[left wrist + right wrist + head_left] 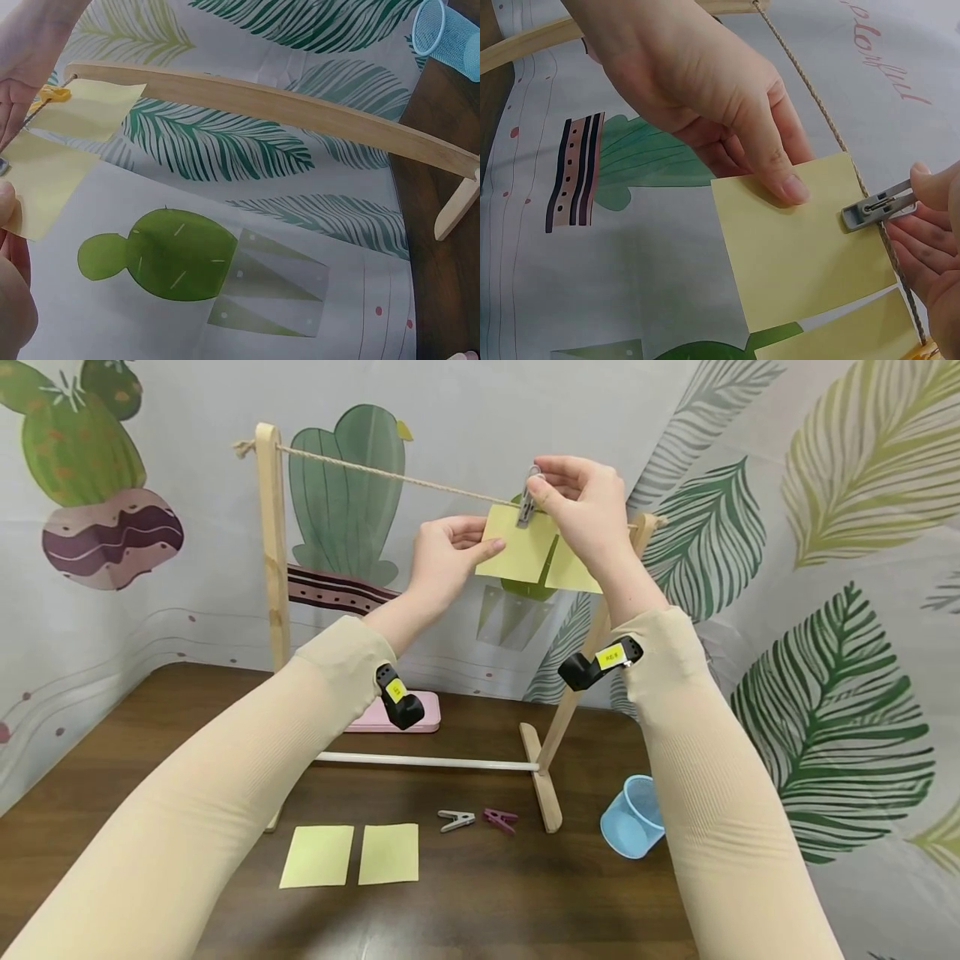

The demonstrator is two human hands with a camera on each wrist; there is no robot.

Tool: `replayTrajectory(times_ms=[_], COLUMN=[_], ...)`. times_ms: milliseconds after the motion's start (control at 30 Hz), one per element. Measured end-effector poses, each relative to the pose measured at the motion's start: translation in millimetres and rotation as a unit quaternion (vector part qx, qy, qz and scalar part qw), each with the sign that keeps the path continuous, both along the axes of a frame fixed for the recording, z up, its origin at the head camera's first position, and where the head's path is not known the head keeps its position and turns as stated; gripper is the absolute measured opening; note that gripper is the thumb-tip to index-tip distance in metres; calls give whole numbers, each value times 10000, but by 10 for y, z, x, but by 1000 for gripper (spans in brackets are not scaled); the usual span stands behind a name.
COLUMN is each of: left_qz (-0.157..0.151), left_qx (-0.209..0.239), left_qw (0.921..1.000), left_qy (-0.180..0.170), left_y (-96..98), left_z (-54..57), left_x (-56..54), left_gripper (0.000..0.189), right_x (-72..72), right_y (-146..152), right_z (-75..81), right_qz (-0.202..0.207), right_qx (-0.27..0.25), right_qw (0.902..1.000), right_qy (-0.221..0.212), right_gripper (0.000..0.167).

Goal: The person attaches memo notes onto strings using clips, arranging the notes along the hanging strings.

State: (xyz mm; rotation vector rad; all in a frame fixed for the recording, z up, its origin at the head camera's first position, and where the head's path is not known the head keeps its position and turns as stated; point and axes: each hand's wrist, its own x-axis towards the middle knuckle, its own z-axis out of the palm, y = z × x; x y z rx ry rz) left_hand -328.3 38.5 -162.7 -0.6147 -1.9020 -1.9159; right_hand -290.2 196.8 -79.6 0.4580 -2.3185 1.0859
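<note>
My left hand [448, 560] pinches the left edge of a square yellow paper note [510, 547] held up against the rope [390, 474]. In the right wrist view, the left thumb lies on the note's face. My right hand [588, 506] pinches the handles of a grey clothespin [877, 206], whose jaws sit over the note's top edge and the rope. Beside it a second yellow note [573, 568] hangs on the rope, partly hidden by the right hand; a yellow-orange clothespin [54, 94] is at its top in the left wrist view.
The rope runs between two wooden posts [272, 527], joined below by a white rod [427, 762]. On the brown table lie two yellow notes [318, 857], a grey clothespin [456, 820] and a purple clothespin [500, 819]. A blue mesh cup [630, 822] stands right; a pink case [427, 714] lies behind.
</note>
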Motion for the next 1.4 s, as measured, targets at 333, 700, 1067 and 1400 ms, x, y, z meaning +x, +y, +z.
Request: replayTrajectory(times_ms=[333,700,1067,1400], left_qz=[-19,-48,116,203], left_qx=[-1,26,65,135], left_qw=[10000,10000,9998,9997], left_qy=[-60,-57,133,-17], left_y=[-55,-204,-412,-621], left_z=[-39,-123,-277,-533], left_x=[25,40,95,209], left_gripper=[35,32,30,28], right_x=[-8,-38,33,84], right_y=[-9,-24,-26,-45], right_z=[1,-50,-195,-549], right_qz=[-62,253,290,550], right_qx=[3,-414,-1569,-2245], right_qw=[10000,9984,9819,9496], right_qy=[69,279,1023,2115], right_gripper=[40,42,32,8])
